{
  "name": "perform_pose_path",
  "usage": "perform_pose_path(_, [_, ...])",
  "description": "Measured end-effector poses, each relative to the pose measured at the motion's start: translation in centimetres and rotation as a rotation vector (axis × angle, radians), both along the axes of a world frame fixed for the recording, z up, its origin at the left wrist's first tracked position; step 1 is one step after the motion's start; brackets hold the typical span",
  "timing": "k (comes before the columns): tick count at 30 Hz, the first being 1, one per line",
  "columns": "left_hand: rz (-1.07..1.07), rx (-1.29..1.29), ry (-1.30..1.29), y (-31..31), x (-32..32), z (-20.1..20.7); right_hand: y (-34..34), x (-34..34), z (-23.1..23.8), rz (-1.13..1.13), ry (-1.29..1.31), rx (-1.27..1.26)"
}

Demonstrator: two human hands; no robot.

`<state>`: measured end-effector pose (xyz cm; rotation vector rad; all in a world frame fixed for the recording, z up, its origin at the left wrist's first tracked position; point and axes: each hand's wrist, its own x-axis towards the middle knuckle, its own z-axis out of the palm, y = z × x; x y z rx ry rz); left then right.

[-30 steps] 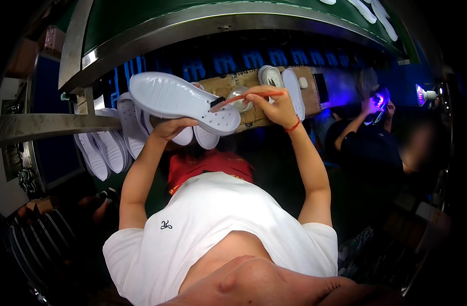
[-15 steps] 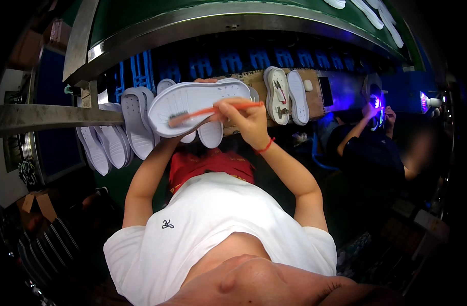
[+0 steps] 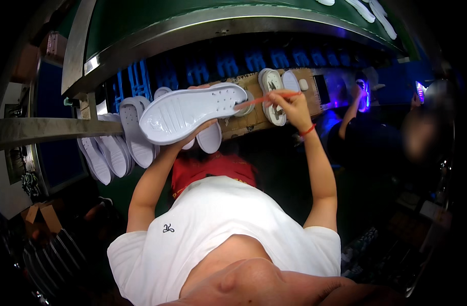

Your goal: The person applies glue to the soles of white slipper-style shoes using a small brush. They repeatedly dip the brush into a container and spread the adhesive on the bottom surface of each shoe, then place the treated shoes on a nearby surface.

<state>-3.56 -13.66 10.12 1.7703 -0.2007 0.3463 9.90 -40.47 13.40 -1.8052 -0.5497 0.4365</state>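
Shoe workshop, many white soles (image 3: 177,117), green worktop (image 3: 141,20), violet lamp (image 3: 420,92), apparently a dim co-worker (image 3: 363,130)

A green-topped bench (image 3: 192,14) with a metal edge (image 3: 223,31) arcs across the top, narrow white pieces (image 3: 382,20) lying at its right end. Beneath it runs a row of blue brackets (image 3: 227,66). On the right, a co-worker in dark clothing (image 3: 363,131) sits near a glowing violet lamp (image 3: 421,92) (its colour tints the surface nearby). At lower left, an open cardboard box (image 3: 44,218) stands just beside striped fabric (image 3: 55,260).
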Motion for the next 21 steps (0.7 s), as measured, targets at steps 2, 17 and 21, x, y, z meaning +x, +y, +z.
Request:
perform_pose_path(2, [-0.063,-0.144,0.009,-1.0,1.2,1.0,-0.4,-2.0,0.0,-0.095,0.212,0.096])
perform_pose_path(17, [0.219,-0.073,-0.246,-2.4,25.3,11.0,-4.7,-7.8,4.8,-0.783,0.002,0.608])
perform_pose_path(21, [-0.098,0.459,-0.642,-0.4,13.7,4.5,-3.8,-9.1,-2.3,-0.693,0.199,0.417])
